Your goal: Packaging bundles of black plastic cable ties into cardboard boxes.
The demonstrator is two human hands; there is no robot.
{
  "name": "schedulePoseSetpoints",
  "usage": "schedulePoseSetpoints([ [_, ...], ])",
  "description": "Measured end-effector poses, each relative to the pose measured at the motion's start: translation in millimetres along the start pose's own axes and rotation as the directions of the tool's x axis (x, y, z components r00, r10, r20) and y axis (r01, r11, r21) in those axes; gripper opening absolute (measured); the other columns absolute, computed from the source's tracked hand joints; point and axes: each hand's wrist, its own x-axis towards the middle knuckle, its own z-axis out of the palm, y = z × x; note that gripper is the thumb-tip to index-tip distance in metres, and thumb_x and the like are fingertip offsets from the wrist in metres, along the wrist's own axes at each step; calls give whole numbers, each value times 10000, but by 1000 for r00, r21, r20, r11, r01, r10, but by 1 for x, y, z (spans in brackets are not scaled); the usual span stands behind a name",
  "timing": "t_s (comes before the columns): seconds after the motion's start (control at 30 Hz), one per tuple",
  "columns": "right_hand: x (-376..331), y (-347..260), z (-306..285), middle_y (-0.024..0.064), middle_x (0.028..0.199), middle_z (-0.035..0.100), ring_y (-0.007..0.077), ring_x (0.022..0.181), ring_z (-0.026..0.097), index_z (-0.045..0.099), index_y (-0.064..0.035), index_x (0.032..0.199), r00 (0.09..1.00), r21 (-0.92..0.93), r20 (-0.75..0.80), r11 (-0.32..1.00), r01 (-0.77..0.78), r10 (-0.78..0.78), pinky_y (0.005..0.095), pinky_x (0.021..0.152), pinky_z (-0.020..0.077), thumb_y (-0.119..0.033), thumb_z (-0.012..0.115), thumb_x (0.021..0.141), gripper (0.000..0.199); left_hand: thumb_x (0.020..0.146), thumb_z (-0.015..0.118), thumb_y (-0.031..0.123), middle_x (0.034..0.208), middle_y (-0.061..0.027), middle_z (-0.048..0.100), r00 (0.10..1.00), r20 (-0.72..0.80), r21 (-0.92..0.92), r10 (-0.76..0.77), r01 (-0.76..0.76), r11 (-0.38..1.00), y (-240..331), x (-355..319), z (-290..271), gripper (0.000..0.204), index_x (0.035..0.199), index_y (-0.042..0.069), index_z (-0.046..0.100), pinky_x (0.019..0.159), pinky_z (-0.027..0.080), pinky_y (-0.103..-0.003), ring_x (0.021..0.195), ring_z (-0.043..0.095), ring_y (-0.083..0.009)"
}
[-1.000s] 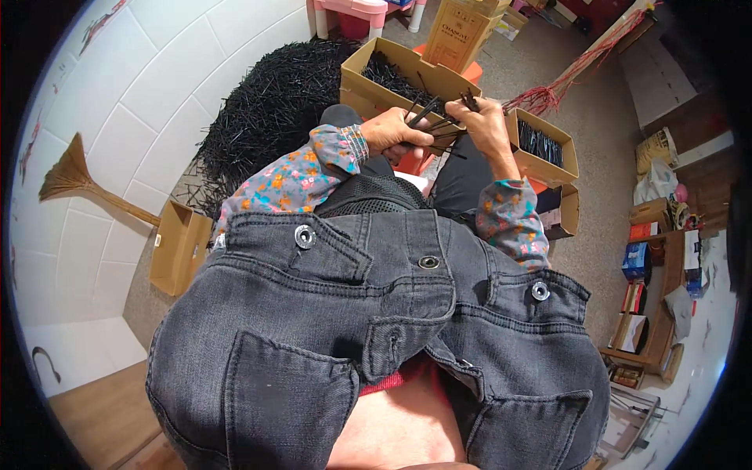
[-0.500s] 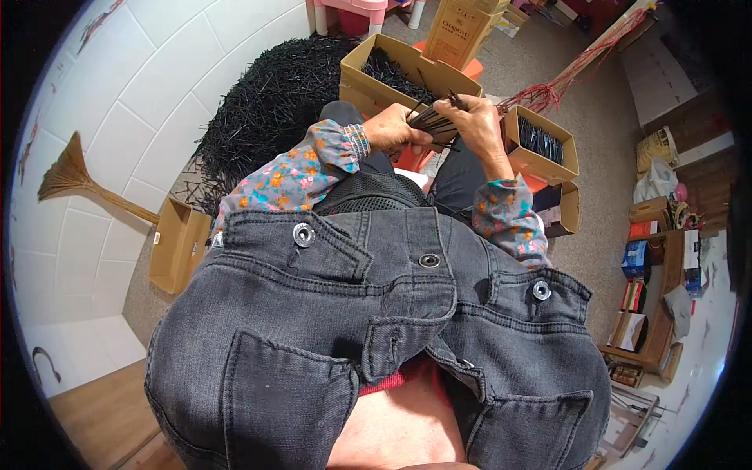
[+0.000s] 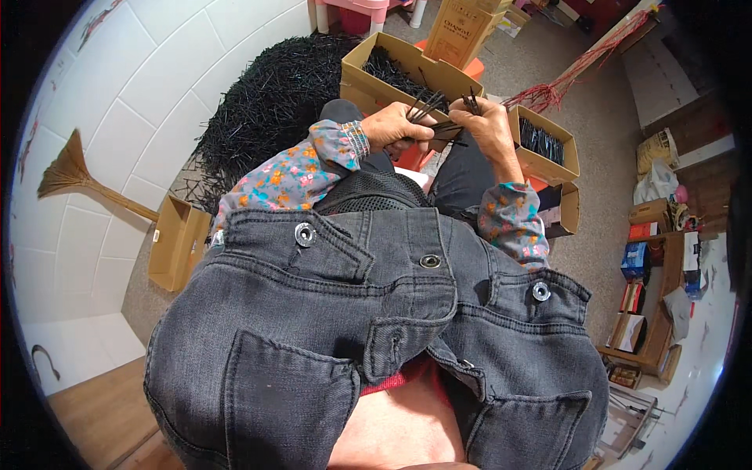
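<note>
My left hand (image 3: pixel 395 129) is closed around a bundle of thin black strips (image 3: pixel 427 103) that fan out past the fingertips. To its right, my right hand (image 3: pixel 487 129) pinches another small bunch of black strips (image 3: pixel 471 103), whose ends poke up above the fingers. A few strips lie across the gap between both hands. Just beyond is a long cardboard box (image 3: pixel 359 88) with many loose black strips inside. Beside my right wrist, a smaller cardboard box (image 3: pixel 540 166) holds black strips lined up in rows.
A big heap of black strips (image 3: pixel 270 102) lies on the floor at the left. Nearby are an empty cardboard tray (image 3: pixel 163 262) and a straw broom (image 3: pixel 94 186) against the tiled wall. Red strings (image 3: pixel 548 94) hang from a pole at the upper right. Shelves (image 3: pixel 666 298) stand far right.
My hands have drawn apart, the right one shifting slightly to the right. The single bundle between them now shows as two bunches, one in each hand.
</note>
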Motion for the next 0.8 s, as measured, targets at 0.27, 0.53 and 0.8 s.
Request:
schedulePoseSetpoints([
  [0.27, 4, -8, 6, 26, 647, 624, 87, 626, 551, 666, -7, 808, 991, -92, -132, 996, -20, 8, 273, 588, 445, -239, 670, 743, 241, 805, 606, 91, 627, -45, 564, 999, -54, 99, -2, 8, 995, 0, 0, 4, 300, 1075, -16, 532, 429, 399, -194, 414, 426, -40],
  [0.53, 5, -19, 5, 47, 643, 630, 110, 606, 574, 669, -30, 802, 997, -249, -56, 968, 31, -47, 297, 568, 441, -247, 655, 755, 223, 792, 637, 116, 639, -55, 578, 999, 8, 167, -47, 45, 985, 2, -3, 4, 312, 1055, -14, 530, 369, 326, -185, 413, 415, -32],
  [0.8, 10, -15, -13, 59, 752, 613, 115, 539, 502, 577, -19, 814, 950, 327, -301, 945, 23, 81, 215, 422, 338, -212, 578, 852, 198, 826, 598, 117, 642, -52, 572, 998, 65, -6, -25, 26, 1000, 4, -4, 2, 282, 1069, -10, 531, 321, 252, -178, 394, 379, -26],
])
